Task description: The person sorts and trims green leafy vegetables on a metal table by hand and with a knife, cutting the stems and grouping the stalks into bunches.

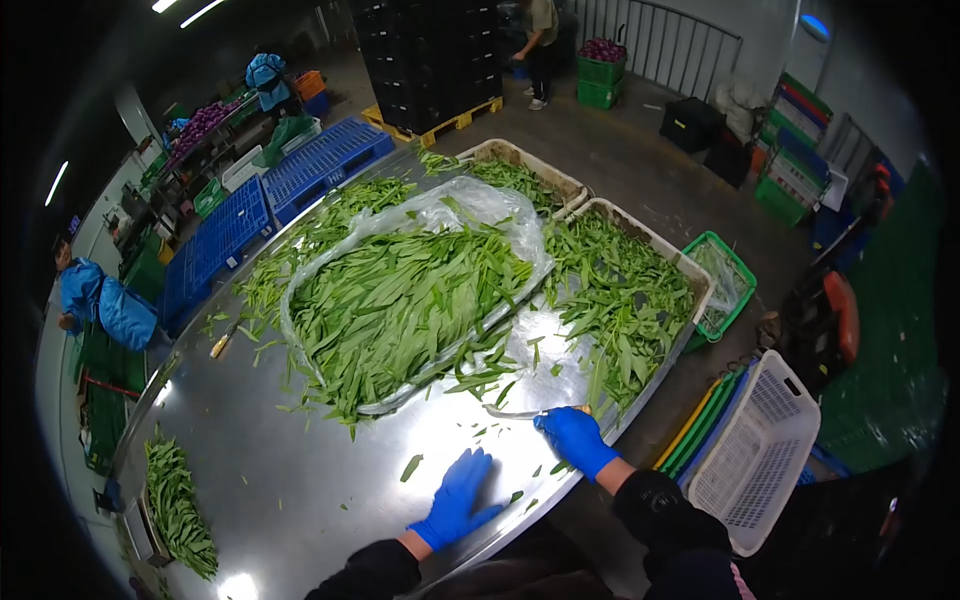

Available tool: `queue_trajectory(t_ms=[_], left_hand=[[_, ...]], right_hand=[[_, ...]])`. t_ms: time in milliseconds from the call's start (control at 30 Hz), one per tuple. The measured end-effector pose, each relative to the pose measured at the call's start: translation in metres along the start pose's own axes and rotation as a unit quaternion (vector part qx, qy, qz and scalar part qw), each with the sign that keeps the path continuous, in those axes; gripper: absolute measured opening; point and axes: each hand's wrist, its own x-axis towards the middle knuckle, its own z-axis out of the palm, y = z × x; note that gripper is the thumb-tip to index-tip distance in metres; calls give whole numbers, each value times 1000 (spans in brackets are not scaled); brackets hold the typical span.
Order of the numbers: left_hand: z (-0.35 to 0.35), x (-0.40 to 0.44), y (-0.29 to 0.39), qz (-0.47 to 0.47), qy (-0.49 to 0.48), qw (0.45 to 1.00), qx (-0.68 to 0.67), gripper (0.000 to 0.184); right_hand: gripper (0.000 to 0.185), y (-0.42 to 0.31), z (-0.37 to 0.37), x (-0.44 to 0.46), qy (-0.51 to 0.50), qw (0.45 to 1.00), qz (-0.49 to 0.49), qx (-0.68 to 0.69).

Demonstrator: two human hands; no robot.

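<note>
blue-gloved, the right hand is at the near right of a shiny metal bench, its grip curled round the handle of a thin-bladed tool; the slender blade points left, close to the leaves, and whether it touches the metal i cannot tell. the left hand, gloved in the same blue, is by the near edge of the bench, its grip wide, palm down with the thumb held out from the fingers. just left of it lies a single leaf.

heaped green leaves fill the middle of the bench, inside clear plastic whose loose edge rings the heap and rises on the far side. to the right, a looser pile of greens reaches a pale raised rim. at the near left a bundle of greens lies beside a small box, and farther off on the left is a second tool with a yellowish handle.

beyond the bench, on the left, are a person in blue and blue pallets; at the far side is a stack of black crates. on the right are a green basket and, nearer, a white basket
</note>
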Motion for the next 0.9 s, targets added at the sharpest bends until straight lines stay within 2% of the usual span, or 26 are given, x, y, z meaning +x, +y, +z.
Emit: queue_trajectory(t_ms=[33,67,133,167,267,300,333,400,467,500,533,733,800,900], left_hand=[[-8,20,-7,1,31,999,-15,79],[-23,43,-14,5,61,998,-7,78],[-57,93,-20,-32,147,986,-66,76],[-70,121,-35,0,189,979,-76,75],[-116,196,-55,-4,240,970,-24,74],[-126,221,-61,-17,250,968,-27,75],[-134,245,-72,-46,253,965,-44,78],[-146,289,-95,-80,253,964,-32,83],[-153,332,-128,-138,235,961,-38,87],[-158,352,-135,-174,218,959,-49,89],[-159,370,-147,-184,200,961,-58,90],[-144,444,-199,-228,116,963,80,95],[-142,457,-207,-228,65,952,196,96],[-140,467,-211,-220,29,953,206,96]], right_hand=[[28,-6,-22,8,-86,995,38,-45],[28,-4,-28,12,-89,994,38,-40],[45,5,-32,21,81,996,-4,-27],[58,14,-27,21,44,999,8,-19],[40,38,5,20,-103,994,42,-2],[23,43,21,19,-84,995,53,15],[36,36,10,23,-178,978,103,23],[35,30,-6,14,-155,986,47,37],[33,26,-16,0,-83,991,30,98],[32,23,-31,2,-95,988,32,121],[30,23,-29,-1,-52,993,26,106],[37,26,-30,5,-79,993,40,84],[34,28,-29,8,-98,992,24,79],[31,21,-29,11,-98,989,70,83]])
